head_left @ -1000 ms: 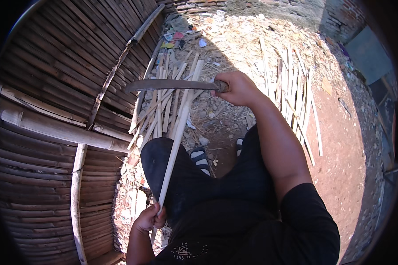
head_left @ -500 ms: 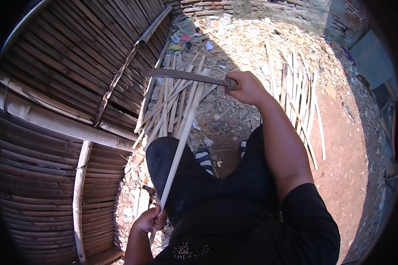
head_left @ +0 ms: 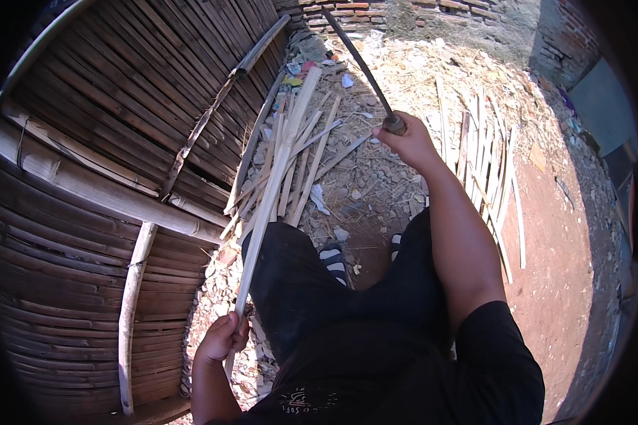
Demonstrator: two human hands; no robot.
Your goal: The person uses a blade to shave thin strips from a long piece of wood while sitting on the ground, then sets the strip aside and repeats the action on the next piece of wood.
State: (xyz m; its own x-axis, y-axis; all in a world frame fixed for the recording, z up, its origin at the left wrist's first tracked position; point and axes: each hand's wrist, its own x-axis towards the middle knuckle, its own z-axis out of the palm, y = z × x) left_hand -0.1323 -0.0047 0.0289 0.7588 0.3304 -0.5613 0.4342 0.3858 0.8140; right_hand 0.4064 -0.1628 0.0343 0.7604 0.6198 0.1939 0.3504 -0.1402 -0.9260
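My left hand [head_left: 222, 336] is closed around the lower part of a long pale bamboo strip [head_left: 269, 195]. The strip slants up past my left knee, its far end above the loose strips on the ground. A short bit of it shows below my fist. My right hand [head_left: 410, 142] grips the wooden handle of a machete [head_left: 361, 62], held out ahead of me. The long dark blade points up and away to the left, apart from the strip. Several cut bamboo strips [head_left: 312, 163] lie in a loose pile beyond my left knee.
A bamboo slat wall [head_left: 71, 276] with pole framing stands close on my left. More strips [head_left: 485, 156] lie on the ground to the right. Litter and rubble cover the ground ahead, up to a brick wall [head_left: 468, 25]. My sandalled feet [head_left: 333, 263] are below.
The machete blade has swung from pointing left to pointing up and away. My left hand has shifted slightly left and forward, and the strip's far end reaches farther out.
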